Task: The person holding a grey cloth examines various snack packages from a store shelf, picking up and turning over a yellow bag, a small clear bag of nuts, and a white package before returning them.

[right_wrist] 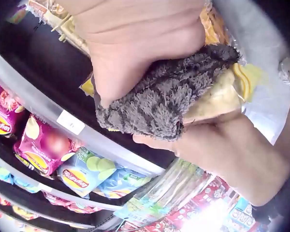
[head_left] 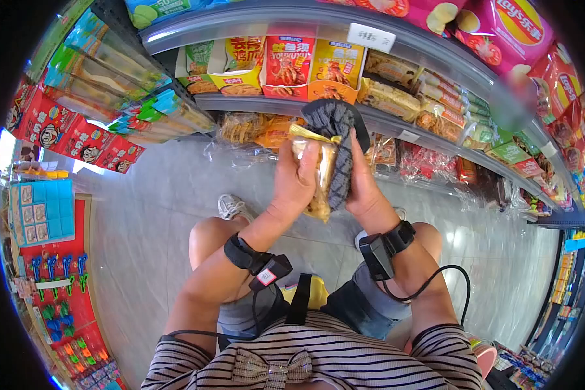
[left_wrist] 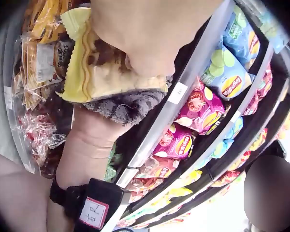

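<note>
My left hand [head_left: 294, 179] grips a yellow-and-clear snack packet [head_left: 325, 175], its thumb lying over the front. In the left wrist view the packet [left_wrist: 118, 77] shows pale pieces inside and a crimped yellow end. A dark grey fuzzy cleaning cloth [head_left: 338, 123] lies against the packet's right side and back. My right hand [head_left: 364, 185] holds this cloth; in the right wrist view its thumb presses on the cloth's [right_wrist: 159, 101] shaggy surface. Most of the right fingers are hidden behind the cloth. Both hands are raised in front of the lower shelves.
A curved shelf [head_left: 240, 104] ahead carries boxed snacks [head_left: 289, 62] and wrapped packets [head_left: 390, 97]. Chip bags [head_left: 507, 29] fill the shelf above. Hanging packets [head_left: 104, 65] are at the left, beside a red rack [head_left: 88, 260]. Grey floor [head_left: 156, 214] lies around the person's legs.
</note>
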`<state>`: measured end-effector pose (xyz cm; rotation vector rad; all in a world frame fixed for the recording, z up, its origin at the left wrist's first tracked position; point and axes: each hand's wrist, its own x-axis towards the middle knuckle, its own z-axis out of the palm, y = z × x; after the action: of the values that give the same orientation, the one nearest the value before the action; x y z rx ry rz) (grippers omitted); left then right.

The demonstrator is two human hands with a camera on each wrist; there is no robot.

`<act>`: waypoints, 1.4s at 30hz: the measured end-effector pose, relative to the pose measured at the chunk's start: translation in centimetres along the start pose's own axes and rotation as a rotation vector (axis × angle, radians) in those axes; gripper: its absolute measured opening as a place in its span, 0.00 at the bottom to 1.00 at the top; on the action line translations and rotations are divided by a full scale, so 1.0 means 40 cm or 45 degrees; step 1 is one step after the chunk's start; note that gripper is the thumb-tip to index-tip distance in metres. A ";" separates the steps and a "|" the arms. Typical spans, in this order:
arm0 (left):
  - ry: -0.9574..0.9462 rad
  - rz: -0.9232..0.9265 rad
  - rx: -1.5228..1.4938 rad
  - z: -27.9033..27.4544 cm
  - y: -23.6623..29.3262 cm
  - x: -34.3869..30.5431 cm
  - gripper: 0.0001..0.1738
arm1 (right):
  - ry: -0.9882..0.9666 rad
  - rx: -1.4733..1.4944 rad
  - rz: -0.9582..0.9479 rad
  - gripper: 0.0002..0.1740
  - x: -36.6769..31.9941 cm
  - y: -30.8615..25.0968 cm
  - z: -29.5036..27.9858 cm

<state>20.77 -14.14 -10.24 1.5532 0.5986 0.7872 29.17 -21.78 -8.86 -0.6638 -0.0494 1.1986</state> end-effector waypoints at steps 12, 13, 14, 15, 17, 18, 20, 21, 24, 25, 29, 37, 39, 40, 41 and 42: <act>0.320 -0.292 -0.659 -0.058 0.017 0.095 0.31 | 0.032 -0.215 -0.069 0.20 -0.036 0.076 0.021; 0.259 -0.250 -0.715 -0.056 0.015 0.096 0.30 | 0.024 -0.220 -0.092 0.20 -0.035 0.065 0.018; 0.195 -0.208 -0.770 -0.055 0.011 0.100 0.30 | 0.018 -0.224 -0.116 0.20 -0.033 0.055 0.017; 0.087 -0.183 -0.939 -0.062 -0.006 0.109 0.27 | 0.022 -0.224 -0.177 0.19 -0.033 0.047 0.020; 0.041 -0.166 -0.959 -0.064 0.021 0.104 0.23 | 0.029 -0.199 -0.172 0.18 -0.029 0.029 0.007; 0.019 -0.163 -0.969 -0.065 0.030 0.097 0.21 | 0.037 -0.185 -0.167 0.18 -0.027 0.024 0.001; -0.072 -0.137 -0.972 -0.062 0.026 0.095 0.21 | 0.074 -0.165 -0.167 0.17 -0.033 0.004 0.015; -0.080 -0.131 -0.954 -0.059 0.025 0.094 0.21 | 0.081 -0.156 -0.143 0.16 -0.041 -0.009 0.022; -0.002 -0.132 -0.889 -0.053 0.046 0.099 0.20 | 0.123 -0.140 -0.103 0.15 -0.049 -0.032 0.032; 0.070 -0.157 -0.902 -0.051 0.048 0.102 0.20 | 0.142 -0.142 -0.117 0.15 -0.048 -0.037 0.032; 0.264 -0.321 -1.091 -0.097 0.016 0.132 0.21 | 0.097 -0.149 -0.261 0.15 -0.051 -0.075 0.034; 0.138 -0.287 -0.963 -0.035 0.034 0.050 0.20 | 0.302 -0.929 -0.495 0.23 -0.004 0.037 -0.022; 0.143 -0.242 -0.785 -0.007 0.039 0.036 0.21 | 0.291 -0.798 -0.755 0.21 -0.016 0.045 0.014; 0.081 -0.172 -0.751 -0.010 0.046 0.042 0.21 | 0.274 -0.747 -0.690 0.20 -0.013 0.037 0.008; 0.026 -0.095 -0.718 -0.017 0.055 0.050 0.21 | 0.246 -0.697 -0.625 0.20 -0.006 0.025 0.002; -0.022 -0.012 -0.682 -0.024 0.065 0.059 0.21 | 0.208 -0.646 -0.557 0.19 -0.004 0.010 0.002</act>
<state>21.35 -12.09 -7.28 1.0625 0.3423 0.8430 28.73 -21.80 -8.95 -1.1277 -0.3528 0.7033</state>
